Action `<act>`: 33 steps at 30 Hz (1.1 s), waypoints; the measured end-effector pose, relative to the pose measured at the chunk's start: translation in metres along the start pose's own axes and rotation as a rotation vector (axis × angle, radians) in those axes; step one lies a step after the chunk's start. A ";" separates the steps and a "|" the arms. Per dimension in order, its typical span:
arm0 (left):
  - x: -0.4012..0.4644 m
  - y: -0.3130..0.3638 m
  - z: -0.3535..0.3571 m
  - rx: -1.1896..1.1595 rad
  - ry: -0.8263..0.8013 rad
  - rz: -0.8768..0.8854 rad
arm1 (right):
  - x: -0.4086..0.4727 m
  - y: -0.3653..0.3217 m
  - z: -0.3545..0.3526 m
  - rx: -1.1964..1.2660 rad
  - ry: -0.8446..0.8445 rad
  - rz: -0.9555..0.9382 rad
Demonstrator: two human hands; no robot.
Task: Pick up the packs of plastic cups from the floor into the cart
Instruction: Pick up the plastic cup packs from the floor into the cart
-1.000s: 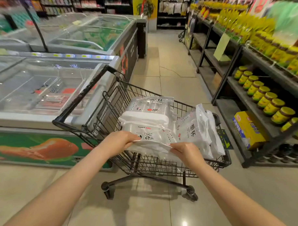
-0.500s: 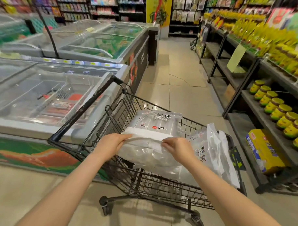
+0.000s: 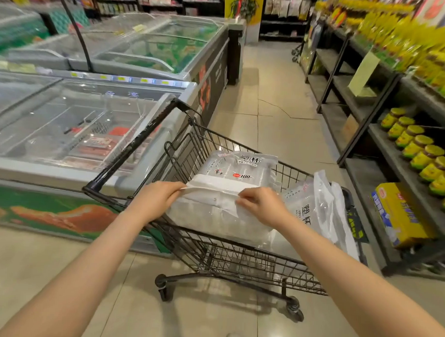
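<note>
A black wire cart (image 3: 240, 264) stands in the aisle with clear packs of plastic cups inside. My left hand (image 3: 157, 195) and my right hand (image 3: 259, 203) both pinch the white top edge of one pack (image 3: 212, 213), which hangs low inside the basket. Behind it lies another pack (image 3: 239, 169) with black characters and a red "100" mark. A third pack (image 3: 316, 209) leans upright against the cart's right side.
Glass-topped freezer chests (image 3: 79, 128) run along the left, touching the cart's handle (image 3: 131, 150) side. On the right, dark shelves (image 3: 383, 148) carry yellow jars (image 3: 419, 150) and a yellow box (image 3: 401, 215). Tiled aisle floor (image 3: 276, 104) stretches ahead.
Both hands lowered the held pack deeper into the cart basket, and the view came closer to the cart.
</note>
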State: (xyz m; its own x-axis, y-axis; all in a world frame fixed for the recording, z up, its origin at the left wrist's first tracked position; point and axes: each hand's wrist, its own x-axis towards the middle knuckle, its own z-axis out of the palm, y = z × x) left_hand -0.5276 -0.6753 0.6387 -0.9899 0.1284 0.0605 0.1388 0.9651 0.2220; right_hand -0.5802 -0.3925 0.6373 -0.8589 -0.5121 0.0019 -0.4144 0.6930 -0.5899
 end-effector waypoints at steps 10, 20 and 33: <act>0.005 0.012 0.063 0.148 -0.129 0.196 | -0.016 0.041 0.036 -0.179 0.002 0.074; 0.069 -0.001 0.120 0.233 -0.476 0.089 | 0.032 0.108 0.088 -0.187 -0.292 0.080; 0.072 0.031 0.086 0.209 -0.123 0.294 | -0.027 0.097 0.042 -0.347 0.016 0.146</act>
State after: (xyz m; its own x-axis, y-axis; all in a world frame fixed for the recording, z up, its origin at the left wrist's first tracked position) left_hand -0.5973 -0.6164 0.5667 -0.9067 0.4209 -0.0275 0.4208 0.9071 0.0087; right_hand -0.5841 -0.3328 0.5461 -0.9200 -0.3889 -0.0484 -0.3618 0.8903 -0.2766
